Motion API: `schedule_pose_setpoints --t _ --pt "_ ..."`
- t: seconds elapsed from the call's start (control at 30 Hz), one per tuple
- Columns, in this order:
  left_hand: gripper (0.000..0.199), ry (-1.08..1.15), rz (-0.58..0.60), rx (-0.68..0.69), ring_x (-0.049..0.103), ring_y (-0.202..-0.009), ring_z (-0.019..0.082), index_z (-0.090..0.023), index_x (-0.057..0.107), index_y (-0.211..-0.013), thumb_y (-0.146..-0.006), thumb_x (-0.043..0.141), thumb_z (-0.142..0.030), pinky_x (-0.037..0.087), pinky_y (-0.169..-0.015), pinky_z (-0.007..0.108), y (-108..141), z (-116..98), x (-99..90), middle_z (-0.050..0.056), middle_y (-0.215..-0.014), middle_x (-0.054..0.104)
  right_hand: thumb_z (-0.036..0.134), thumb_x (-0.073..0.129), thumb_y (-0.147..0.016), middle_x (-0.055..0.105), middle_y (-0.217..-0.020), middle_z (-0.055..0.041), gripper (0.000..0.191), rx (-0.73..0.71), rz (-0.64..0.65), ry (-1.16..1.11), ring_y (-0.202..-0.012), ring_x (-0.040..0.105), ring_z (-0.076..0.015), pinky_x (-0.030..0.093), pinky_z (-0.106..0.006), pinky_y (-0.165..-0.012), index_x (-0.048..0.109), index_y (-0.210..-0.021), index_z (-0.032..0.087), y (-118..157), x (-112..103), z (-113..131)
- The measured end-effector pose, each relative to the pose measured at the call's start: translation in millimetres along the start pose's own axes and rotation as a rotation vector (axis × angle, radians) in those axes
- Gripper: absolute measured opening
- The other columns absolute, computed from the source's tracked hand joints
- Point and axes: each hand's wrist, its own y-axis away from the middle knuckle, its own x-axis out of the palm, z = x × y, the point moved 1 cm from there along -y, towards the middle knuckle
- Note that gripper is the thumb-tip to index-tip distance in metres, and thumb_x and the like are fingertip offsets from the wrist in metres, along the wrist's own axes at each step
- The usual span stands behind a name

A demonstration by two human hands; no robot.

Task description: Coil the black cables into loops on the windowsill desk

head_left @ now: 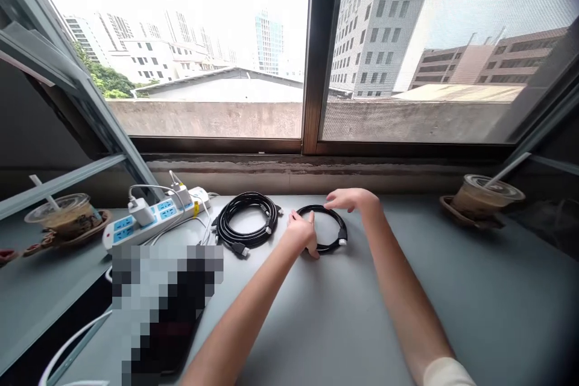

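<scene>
A small coil of black cable (342, 224), with what looks like an HDMI plug at its lower right, lies flat on the grey table. My left hand (302, 232) rests over the coil's left side, its fingers spread and the thumb at the lower edge; it hides that part of the loop. At the upper right edge of the same coil is my right hand (355, 198), fingers stretched out to the left over the cable. Whether those fingertips touch it is hard to tell. Left of both hands lies a thicker bundle of coiled black cables (248, 240) with several plugs showing.
A white power strip (156, 217) with chargers and white cords stands at the left. Drink cups (486, 196) sit at both sides, each in a brown holder. A blurred-out dark object (174, 313) lies at lower left. The window frame (312, 72) rises behind the table.
</scene>
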Motion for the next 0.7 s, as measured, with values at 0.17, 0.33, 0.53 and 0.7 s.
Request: schedule_pose_setpoints --t 0.17,0.33,0.53,0.7 --pt "0.139 0.015 -0.053 0.008 0.009 -0.132 0.044 -0.015 -0.011 -0.139 -0.041 0.085 -0.038 0.031 -0.098 0.052 -1.2 -0.1 2.3 0.033 -0.142 -0.002 0.04 0.049 -0.083 0.066 -0.103 -0.0054 0.032 -0.291 -0.145 -0.272 -0.094 0.061 -0.0178 0.048 -0.025 -0.077 0.066 -0.1 0.019 24.0 -22.4 9.1" --pt "0.126 0.077 -0.135 0.063 0.021 -0.13 0.044 -0.01 0.012 -0.143 -0.043 0.083 -0.037 0.034 -0.097 0.05 3.1 2.5 -0.1 0.03 -0.142 0.015 0.048 0.057 -0.075 0.062 -0.057 -0.0032 0.037 -0.502 -0.532 -1.059 -0.05 0.058 -0.0109 0.05 -0.022 -0.049 0.061 -0.06 0.014 44.5 -36.0 29.2" --pt "0.08 0.198 -0.258 0.194 0.049 -0.118 0.027 -0.019 0.039 -0.134 -0.065 0.063 -0.051 0.041 -0.092 0.032 17.6 34.6 -25.4 0.013 -0.133 0.049 0.025 0.058 -0.069 0.024 -0.031 0.0085 0.048 -0.727 -0.511 -1.784 -0.025 0.023 -0.0028 0.02 -0.016 -0.024 0.022 -0.037 0.018 68.1 -48.8 40.0" --pt "0.055 0.308 -0.556 0.017 0.054 -0.11 0.028 -0.023 0.052 -0.117 -0.079 0.035 -0.058 0.041 -0.088 0.036 26.2 72.1 -48.9 0.009 -0.118 0.06 0.022 0.048 -0.072 0.017 -0.03 0.0077 0.049 -0.858 -0.465 -1.997 -0.024 0.019 -0.0031 0.016 -0.015 -0.023 0.01 -0.042 0.018 82.6 -54.2 39.0"
